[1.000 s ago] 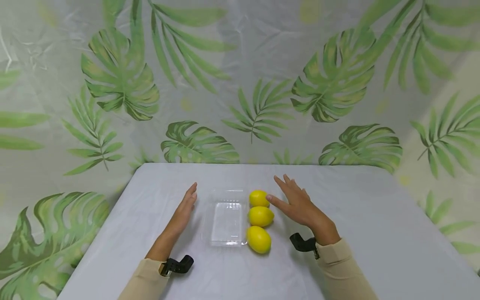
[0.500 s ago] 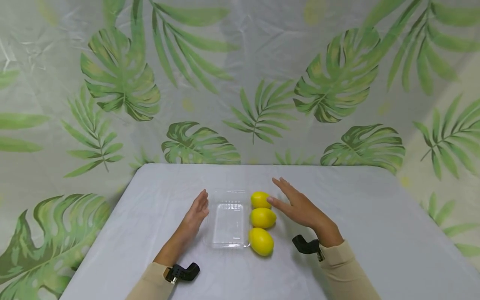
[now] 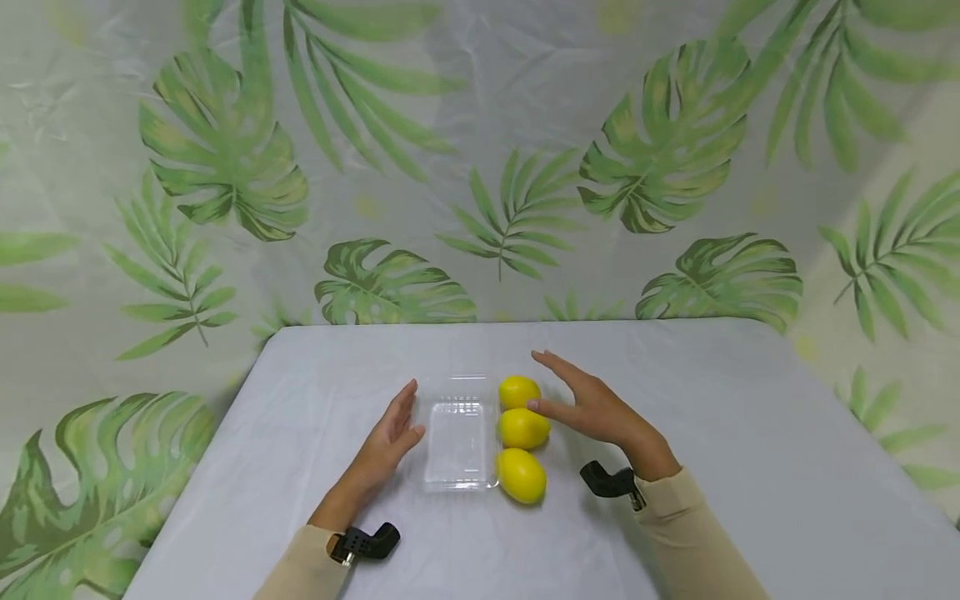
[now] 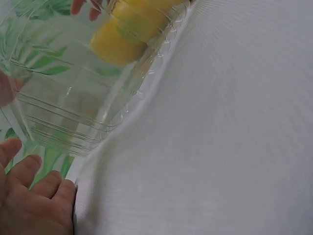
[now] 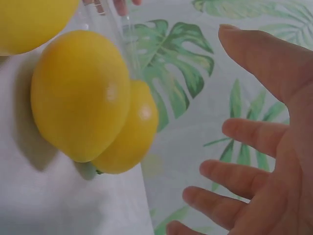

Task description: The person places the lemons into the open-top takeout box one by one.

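Observation:
A clear plastic box (image 3: 457, 446) lies on the table, with three yellow lemons in a column along its right side: a far lemon (image 3: 519, 392), a middle lemon (image 3: 523, 428) and a near lemon (image 3: 522, 476). My left hand (image 3: 382, 446) is beside the box's left edge, fingers extended and thumb toward the box. In the left wrist view its fingers (image 4: 46, 183) look apart from the box wall; whether the thumb touches it I cannot tell. My right hand (image 3: 603, 408) hovers right of the lemons, fingers spread. In the right wrist view a gap separates it from the lemons (image 5: 80, 95).
A white cloth covers the table (image 3: 720, 433). Behind it hangs a leaf-patterned curtain (image 3: 517, 200). A black wrist camera (image 3: 367, 543) sits on the left wrist, and another black wrist camera (image 3: 609, 481) on the right.
My left hand has moved right, close to the box, and its thumb has spread out. My right hand has shifted slightly left. Box and lemons stay in place.

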A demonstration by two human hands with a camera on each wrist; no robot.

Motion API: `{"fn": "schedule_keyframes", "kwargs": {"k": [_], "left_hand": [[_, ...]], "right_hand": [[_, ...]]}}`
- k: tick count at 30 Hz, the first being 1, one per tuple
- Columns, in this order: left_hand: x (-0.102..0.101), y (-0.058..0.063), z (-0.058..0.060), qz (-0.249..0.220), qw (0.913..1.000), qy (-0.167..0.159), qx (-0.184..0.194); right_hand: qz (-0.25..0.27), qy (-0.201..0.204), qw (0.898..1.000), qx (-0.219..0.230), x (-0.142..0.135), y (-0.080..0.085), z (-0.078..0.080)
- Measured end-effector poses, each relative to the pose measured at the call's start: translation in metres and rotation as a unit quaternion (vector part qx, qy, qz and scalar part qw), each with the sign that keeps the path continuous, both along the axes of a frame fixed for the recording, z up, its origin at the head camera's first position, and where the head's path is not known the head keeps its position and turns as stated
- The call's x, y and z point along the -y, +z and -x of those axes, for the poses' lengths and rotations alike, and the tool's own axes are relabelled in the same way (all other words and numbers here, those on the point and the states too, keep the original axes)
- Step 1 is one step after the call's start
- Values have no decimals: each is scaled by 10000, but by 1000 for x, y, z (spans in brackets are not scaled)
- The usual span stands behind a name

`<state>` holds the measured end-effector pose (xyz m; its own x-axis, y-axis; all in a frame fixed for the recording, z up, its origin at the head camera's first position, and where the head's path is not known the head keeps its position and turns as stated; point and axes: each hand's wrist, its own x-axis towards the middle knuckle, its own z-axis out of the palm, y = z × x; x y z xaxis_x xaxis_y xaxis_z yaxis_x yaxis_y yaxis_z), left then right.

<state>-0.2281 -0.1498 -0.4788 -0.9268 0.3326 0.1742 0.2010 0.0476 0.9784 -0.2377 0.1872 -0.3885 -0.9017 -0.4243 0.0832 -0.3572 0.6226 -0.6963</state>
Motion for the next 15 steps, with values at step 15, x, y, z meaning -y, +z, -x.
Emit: {"fn": "schedule_keyframes", "kwargs": {"k": [15], "left_hand": [[0, -3, 1, -54, 9998, -129, -125]], "right_hand": [[262, 148, 9995, 96, 2, -14, 10]]}}
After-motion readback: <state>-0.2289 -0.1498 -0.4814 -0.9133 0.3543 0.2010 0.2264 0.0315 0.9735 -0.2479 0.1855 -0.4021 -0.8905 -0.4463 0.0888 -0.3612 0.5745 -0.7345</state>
